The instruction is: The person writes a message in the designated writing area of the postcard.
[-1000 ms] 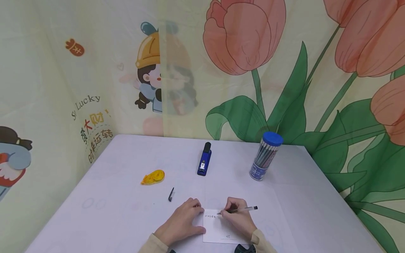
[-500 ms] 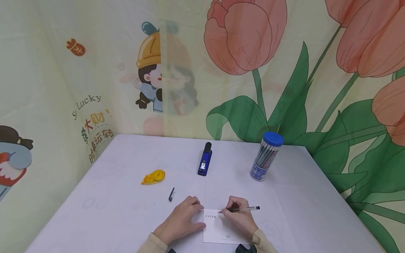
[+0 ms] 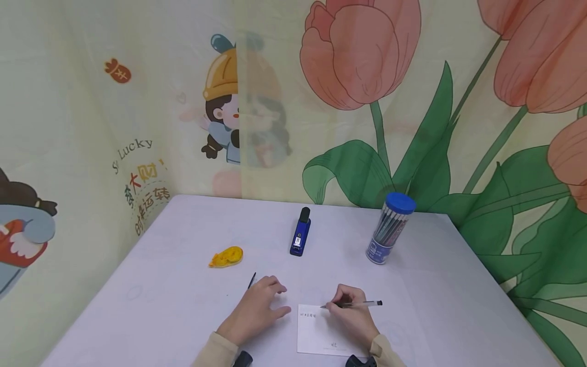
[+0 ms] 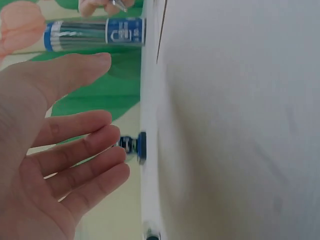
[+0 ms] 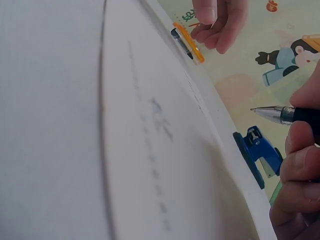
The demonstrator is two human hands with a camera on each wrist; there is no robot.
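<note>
My right hand grips a clear-barrelled pen with a dark end. Its metal tip shows bare in the right wrist view and appears just off the paper there. Below lies a white card with a short row of handwriting near its top left and a small mark low down. Left of the card, my left hand is apart from it, thumb and fingers spread and loosely bent. Nothing sits in that palm in the left wrist view. Behind its fingers a black pen cap is partly hidden.
A yellow correction tape lies beyond the left hand. A blue stapler stands near the back middle of the white table. At the back right is a blue-lidded tub of pencils. A printed curtain hangs behind.
My left hand has let go of the card's left edge and moved left, partly covering the pen cap. The pen in my right hand shifted slightly right. The head view has turned a little left.
</note>
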